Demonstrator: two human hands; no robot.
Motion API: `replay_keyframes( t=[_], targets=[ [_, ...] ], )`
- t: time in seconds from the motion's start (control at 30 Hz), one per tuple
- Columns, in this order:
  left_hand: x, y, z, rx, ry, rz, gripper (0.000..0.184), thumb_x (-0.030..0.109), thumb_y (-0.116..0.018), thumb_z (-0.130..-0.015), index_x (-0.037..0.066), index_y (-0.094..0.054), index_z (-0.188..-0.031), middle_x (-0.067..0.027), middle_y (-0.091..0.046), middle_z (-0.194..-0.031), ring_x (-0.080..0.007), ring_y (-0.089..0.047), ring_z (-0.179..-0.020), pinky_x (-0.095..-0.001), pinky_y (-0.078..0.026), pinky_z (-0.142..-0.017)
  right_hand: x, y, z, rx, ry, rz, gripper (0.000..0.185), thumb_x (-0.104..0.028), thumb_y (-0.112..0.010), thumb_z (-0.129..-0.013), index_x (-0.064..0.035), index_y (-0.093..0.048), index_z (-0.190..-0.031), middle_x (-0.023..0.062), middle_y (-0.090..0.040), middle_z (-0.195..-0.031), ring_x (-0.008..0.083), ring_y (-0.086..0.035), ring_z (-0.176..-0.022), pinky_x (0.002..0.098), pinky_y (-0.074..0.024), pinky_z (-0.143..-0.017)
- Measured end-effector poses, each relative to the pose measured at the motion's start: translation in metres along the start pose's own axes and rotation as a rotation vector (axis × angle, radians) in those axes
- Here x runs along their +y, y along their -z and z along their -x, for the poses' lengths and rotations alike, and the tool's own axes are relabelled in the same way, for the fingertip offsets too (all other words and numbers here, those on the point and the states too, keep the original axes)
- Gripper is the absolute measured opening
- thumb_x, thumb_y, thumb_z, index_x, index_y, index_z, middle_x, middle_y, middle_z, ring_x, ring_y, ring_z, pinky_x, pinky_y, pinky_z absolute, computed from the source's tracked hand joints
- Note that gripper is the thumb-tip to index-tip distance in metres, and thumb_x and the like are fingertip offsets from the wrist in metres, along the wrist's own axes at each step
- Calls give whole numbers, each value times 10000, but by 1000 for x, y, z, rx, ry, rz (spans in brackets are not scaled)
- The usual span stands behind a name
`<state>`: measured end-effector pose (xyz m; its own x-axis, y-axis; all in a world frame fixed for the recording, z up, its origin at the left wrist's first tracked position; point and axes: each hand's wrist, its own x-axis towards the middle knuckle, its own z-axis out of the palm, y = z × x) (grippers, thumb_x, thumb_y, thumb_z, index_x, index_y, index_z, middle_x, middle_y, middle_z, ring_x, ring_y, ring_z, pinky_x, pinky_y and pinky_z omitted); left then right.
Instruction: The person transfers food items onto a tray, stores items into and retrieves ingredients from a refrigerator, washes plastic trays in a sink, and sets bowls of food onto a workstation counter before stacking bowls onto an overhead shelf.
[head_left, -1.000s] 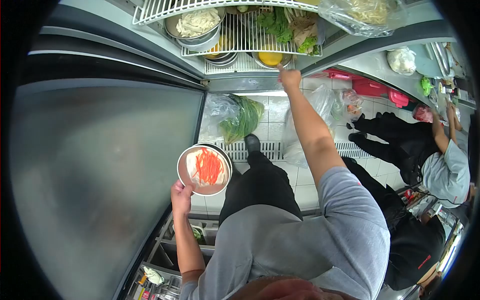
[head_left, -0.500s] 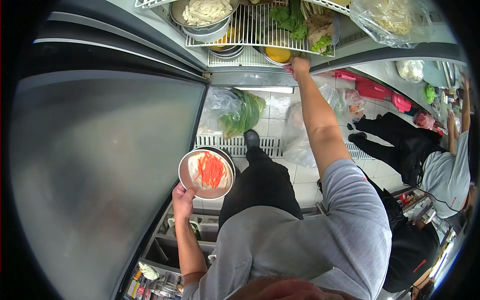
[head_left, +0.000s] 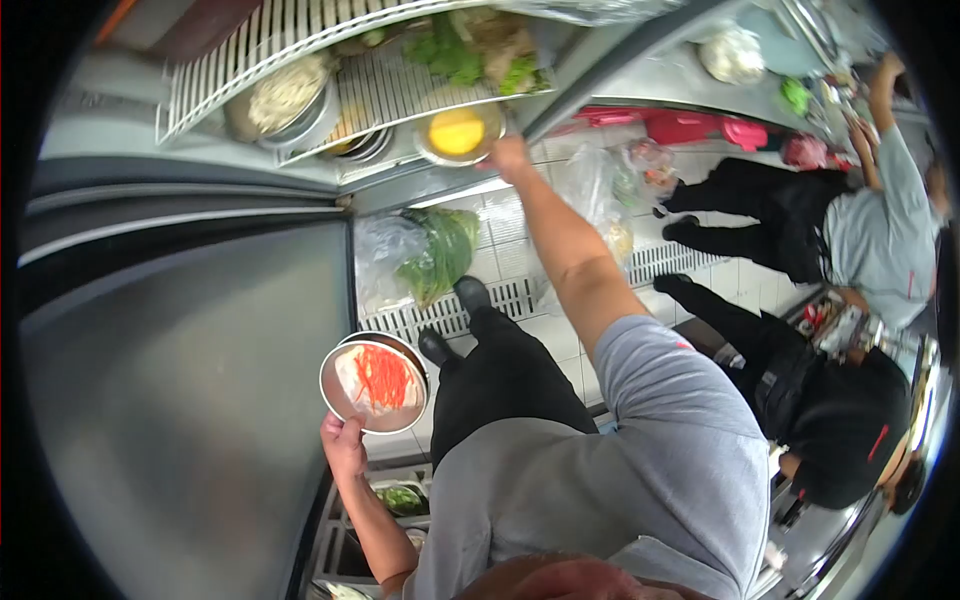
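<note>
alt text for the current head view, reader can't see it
A left hand holds a round, pale bowl of orange-red shreds, while the right hand is at the rim of a round metal bowl of yellow food at an open refrigerator.

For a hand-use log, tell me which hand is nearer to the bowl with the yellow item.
Right. The right hand is at the edge of the bowl with the yellow item; the left hand is farther off, lower in view, holding the other bowl of orange shreds.
</note>
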<state>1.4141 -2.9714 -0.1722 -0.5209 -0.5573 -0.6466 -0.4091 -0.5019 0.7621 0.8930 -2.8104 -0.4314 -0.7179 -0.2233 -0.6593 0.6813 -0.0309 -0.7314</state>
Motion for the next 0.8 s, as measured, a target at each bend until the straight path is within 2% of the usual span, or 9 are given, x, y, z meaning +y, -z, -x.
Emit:
replay_keyframes(
  t=[0.03, 0.1, 0.2, 0.27, 0.33, 0.43, 0.5, 0.63, 0.8],
  targets=[
    [2, 0, -3, -24, -7, 4, 297, -12, -573, -814, -36, -636, -1103, -96, -701, -1029, -151, -665, -859, -283, -523, -781, 2, -5, 27, 83, 71, -51, 217, -13, -640, -836, 116, -606, -1008, 232, -626, -1045, 335, -687, -728, 420, -628, -557],
    [5, 2, -7, -94, -16, 24, 331, -18, -569, -811, -42, -617, -1138, -123, -700, -1062, -174, -675, -880, -300, -534, -797, 24, 15, 56, -32, 159, 62, 251, -63, -700, -811, 124, -629, -963, 191, -668, -788, 293, -654, -563, 401, -581, -493],
    [18, -7, -13, -221, -66, 17, 346, -16, -569, -809, -32, -600, -1153, -121, -699, -1052, -177, -677, -861, -308, -544, -768, 21, 32, 170, 86, 160, 110, 191, -83, -690, -819, 73, -661, -925, 119, -655, -686, 197, -592, -468, 342, -463, -427],
    [12, 9, -31, -286, -93, -76, 322, -11, -570, -810, -22, -603, -1130, -107, -697, -1026, -165, -672, -838, -303, -546, -744, 56, 57, 212, 103, 124, 48, 170, -80, -671, -825, 64, -661, -915, 107, -647, -678, 187, -581, -460, 336, -480, -428],
    [18, 16, -44, -379, -112, -177, 317, 14, -567, -805, 9, -604, -1120, -82, -690, -1023, -166, -669, -846, -327, -556, -764, 83, 76, 269, 198, 135, 36, 153, -69, -649, -828, 61, -662, -907, 105, -650, -683, 179, -577, -459, 327, -490, -428],
    [23, 18, -68, -488, -144, -252, 312, 24, -582, -807, 16, -602, -1118, -81, -691, -1002, -159, -666, -809, -307, -555, -708, 121, 112, 367, 344, 150, 11, 148, -65, -624, -830, 61, -660, -900, 109, -657, -696, 173, -589, -472, 317, -507, -433],
    [31, 22, -83, -663, -122, -279, 308, 22, -590, -802, 9, -601, -1110, -89, -688, -1008, -154, -664, -803, -289, -549, -693, 135, 123, 439, 435, 159, -9, 162, -67, -610, -827, 68, -655, -904, 125, -666, -706, 178, -614, -493, 319, -519, -437],
    [49, 10, -105, -887, -77, -342, 331, -2, -567, -798, -23, -594, -1127, -107, -680, -1046, -161, -672, -853, -288, -554, -715, 180, 104, 540, 692, 159, -58, 192, -84, -595, -827, 71, -658, -922, 147, -682, -717, 189, -658, -529, 321, -534, -440],
    [63, 2, -116, -1058, -31, -357, 375, 15, -575, -818, -34, -571, -1190, -115, -680, -1093, -192, -686, -876, -294, -562, -748, 229, 80, 587, 901, 212, -72, 206, -105, -597, -844, 68, -670, -928, 132, -693, -735, 182, -650, -532, 296, -536, -462]
  ],
)
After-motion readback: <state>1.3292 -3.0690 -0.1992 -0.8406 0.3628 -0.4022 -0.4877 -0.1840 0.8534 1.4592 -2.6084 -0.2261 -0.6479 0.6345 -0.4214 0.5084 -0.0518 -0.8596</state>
